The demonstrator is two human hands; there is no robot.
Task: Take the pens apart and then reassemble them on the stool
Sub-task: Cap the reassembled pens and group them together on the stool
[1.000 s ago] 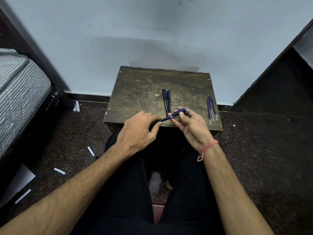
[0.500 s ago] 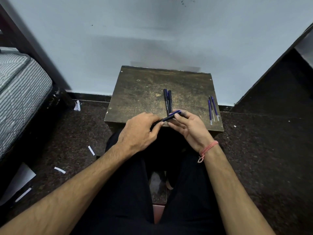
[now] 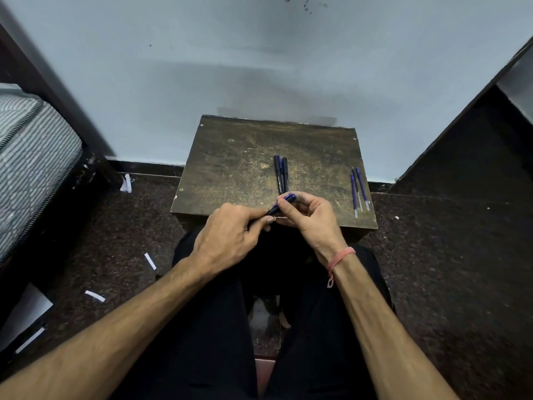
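At the centre of the frame, a dark blue pen [image 3: 281, 204] is held over the near edge of the stool [image 3: 230, 168] by both hands. The lower end of the pen is pinched by the curled fingers of the left hand [image 3: 230, 238], and its upper blue end is gripped by the fingers of the right hand [image 3: 305, 217], whose thumb is laid over the barrel. Compared with the earlier frames, the two hands are brought closer together, so that less of the pen is seen between them, and the right hand is curled more tightly around the upper end. A small pale part is glimpsed under the fingertips, but what it is cannot be told. Two dark pen barrels [image 3: 281, 174] are laid side by side, touching, on the stool just above the hands, as before. Three thin refills [image 3: 359, 189] are laid close together near the right edge of the stool, unchanged. A reddish thread [image 3: 340, 256] is worn on the right wrist. A striped mattress [image 3: 28, 157] is seen at the left of the frame, and paper scraps [image 3: 150, 260] are scattered on the dark floor at lower left.
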